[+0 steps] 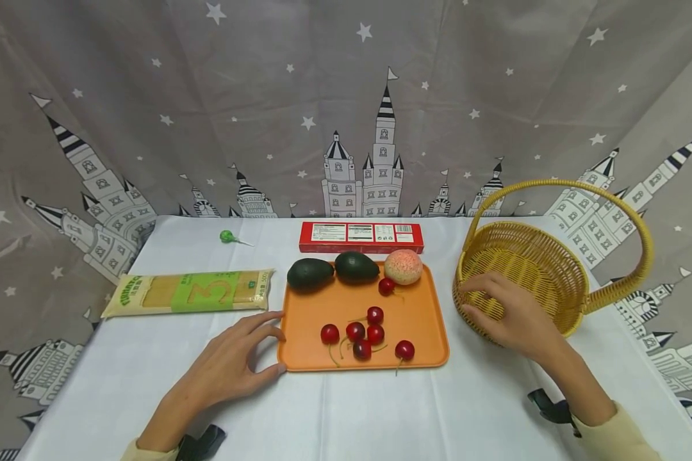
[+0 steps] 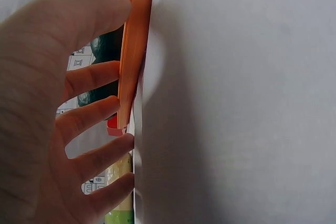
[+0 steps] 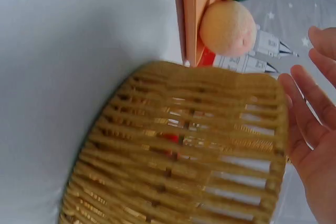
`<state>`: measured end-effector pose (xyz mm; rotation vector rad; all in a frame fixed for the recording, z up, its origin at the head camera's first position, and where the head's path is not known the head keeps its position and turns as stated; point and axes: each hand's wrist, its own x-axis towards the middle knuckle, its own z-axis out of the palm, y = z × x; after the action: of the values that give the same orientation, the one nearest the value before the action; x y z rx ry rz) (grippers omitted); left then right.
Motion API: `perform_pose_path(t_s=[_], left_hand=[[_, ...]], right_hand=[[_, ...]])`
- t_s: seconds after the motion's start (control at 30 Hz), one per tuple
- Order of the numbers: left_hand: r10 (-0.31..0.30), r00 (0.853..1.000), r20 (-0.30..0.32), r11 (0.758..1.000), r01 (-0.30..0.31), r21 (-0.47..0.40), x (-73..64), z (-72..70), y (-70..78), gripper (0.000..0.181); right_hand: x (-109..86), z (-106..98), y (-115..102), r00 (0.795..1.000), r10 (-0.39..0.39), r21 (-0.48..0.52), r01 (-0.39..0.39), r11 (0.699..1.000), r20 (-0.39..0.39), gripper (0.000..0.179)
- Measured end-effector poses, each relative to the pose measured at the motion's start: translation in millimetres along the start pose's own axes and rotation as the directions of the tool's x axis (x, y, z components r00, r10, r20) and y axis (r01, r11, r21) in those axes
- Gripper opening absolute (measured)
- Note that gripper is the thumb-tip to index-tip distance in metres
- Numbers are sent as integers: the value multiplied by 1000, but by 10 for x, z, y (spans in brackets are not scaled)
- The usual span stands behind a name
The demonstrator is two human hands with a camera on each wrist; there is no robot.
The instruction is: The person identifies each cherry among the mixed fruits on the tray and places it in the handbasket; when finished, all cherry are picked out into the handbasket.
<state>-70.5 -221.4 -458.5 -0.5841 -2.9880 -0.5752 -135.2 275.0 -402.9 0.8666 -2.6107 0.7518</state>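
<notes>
Your left hand (image 1: 233,358), grip relaxed, touched the edge of the orange tray (image 1: 305,314); your right hand (image 1: 513,314), grip unclenched, was at the wicker basket's (image 1: 527,246) rim.

A staged tabletop set, screened at the back and both sides: a grey fabric backdrop (image 1: 300,96) printed with white stars and black-and-white castles hangs around a white cloth-covered worktop (image 1: 357,416). Set out on it are an orange rectangular tray (image 1: 305,314) of round dark-red cherries (image 1: 375,334), a round golden woven basket (image 1: 519,240) and a long yellow-and-green noodle packet (image 1: 204,291). Whether a home, studio or lab lies beyond the fabric cannot be told.
</notes>
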Motion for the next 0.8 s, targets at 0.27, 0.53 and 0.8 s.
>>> perform_pose_path(t_s=[0.27,0.53,0.8], left_hand=[[0,1000,10,1000,0,-4,9,-13,10,37],[1,1000,10,1000,-1,-14,16,-4,-5,38],[2,1000,10,1000,-2,-7,-8,-15,-7,38]], right_hand=[[-16,163,-230,995,-57,15,56,998,77,39],[14,390,-377,980,-106,113,87,990,171,37],[-10,535,-483,942,-137,163,90,983,305,28]])
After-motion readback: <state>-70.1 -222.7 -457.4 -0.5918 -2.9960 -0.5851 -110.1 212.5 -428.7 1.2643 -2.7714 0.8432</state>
